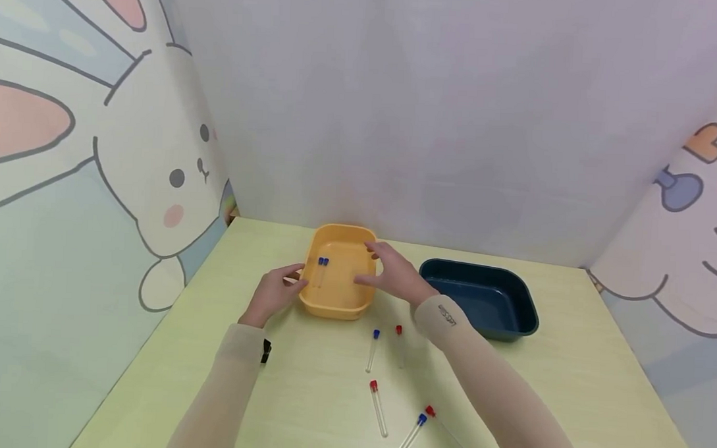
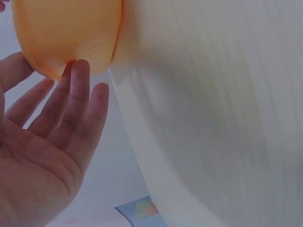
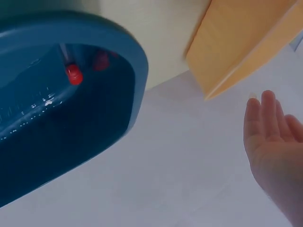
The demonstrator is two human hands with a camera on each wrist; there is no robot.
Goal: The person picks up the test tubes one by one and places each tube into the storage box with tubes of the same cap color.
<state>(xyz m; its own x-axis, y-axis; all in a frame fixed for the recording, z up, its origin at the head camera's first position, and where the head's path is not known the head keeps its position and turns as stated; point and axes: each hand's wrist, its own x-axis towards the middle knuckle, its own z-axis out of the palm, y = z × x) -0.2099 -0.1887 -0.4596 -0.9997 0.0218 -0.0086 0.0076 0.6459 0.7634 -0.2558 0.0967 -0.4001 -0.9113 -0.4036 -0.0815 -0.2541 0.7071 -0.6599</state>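
A yellow plastic basin stands on the table near the back wall. Two blue-capped tubes lie inside it, toward its left side. At the basin's left rim is my left hand, its fingers loosely extended and touching the edge; in the left wrist view the fingertips lie against the outer wall. Over the right side hovers my right hand, thumb and fingers spread. The right wrist view shows that hand's fingers relaxed, holding nothing and apart from the basin wall.
To the right stands a dark blue basin; a red-capped tube lies in it. Several loose tubes lie in front, among them a blue-capped tube and a red-capped tube. A patterned cloth wall borders the table.
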